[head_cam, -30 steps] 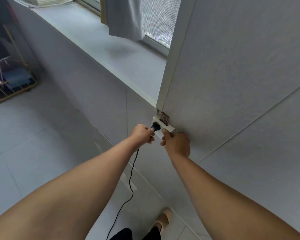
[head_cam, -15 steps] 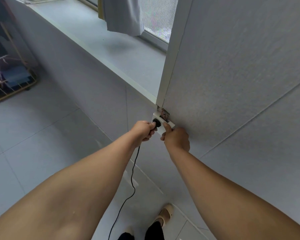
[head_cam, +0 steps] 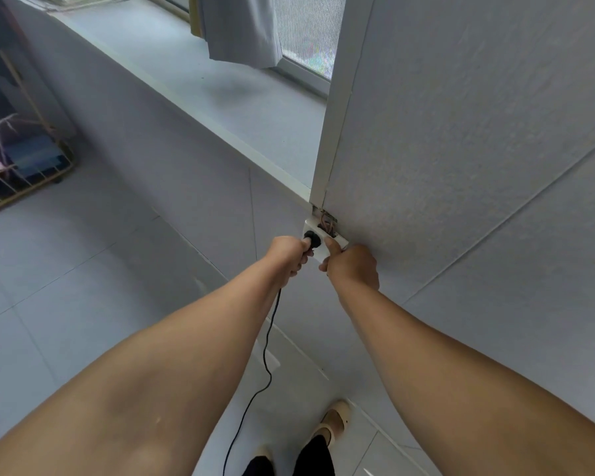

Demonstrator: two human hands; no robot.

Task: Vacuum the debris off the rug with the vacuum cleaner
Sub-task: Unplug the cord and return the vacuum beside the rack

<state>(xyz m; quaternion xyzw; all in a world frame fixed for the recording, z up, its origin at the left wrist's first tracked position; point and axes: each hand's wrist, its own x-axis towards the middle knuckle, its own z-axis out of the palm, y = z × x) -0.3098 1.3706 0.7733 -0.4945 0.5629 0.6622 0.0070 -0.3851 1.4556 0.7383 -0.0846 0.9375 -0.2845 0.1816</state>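
My left hand (head_cam: 287,257) is curled tight round a black plug (head_cam: 312,239), whose nose meets the face of a white socket plate (head_cam: 337,240). I cannot tell how far the pins are in. My right hand (head_cam: 352,266) is just beside it, the two hands close but not touching. Its thumb lies flat on the plate's face to the right of the plug, and its other fingers are curled in at the plate's lower edge, so it grips the plate.

The plate stands a little off the wall (head_cam: 461,159), with loose wires (head_cam: 327,222) showing above it. It sits at the wall's outer corner, right under the near end of the window sill (head_cam: 220,84).

A thin black cord (head_cam: 268,359) drops from under my left hand, hangs between my forearms and leaves by the bottom edge of the view. It is the only part of the task's gear I can see.

Below, on the tiled floor (head_cam: 55,269), are my shoes (head_cam: 337,416) and dark trouser legs.

Further out, a pale cloth (head_cam: 244,29) hangs over the sill in front of the frosted window (head_cam: 306,32), and papers (head_cam: 76,0) lie at the sill's far end. A gold wire rack (head_cam: 31,176) holding folded fabric stands on the floor at the far left.
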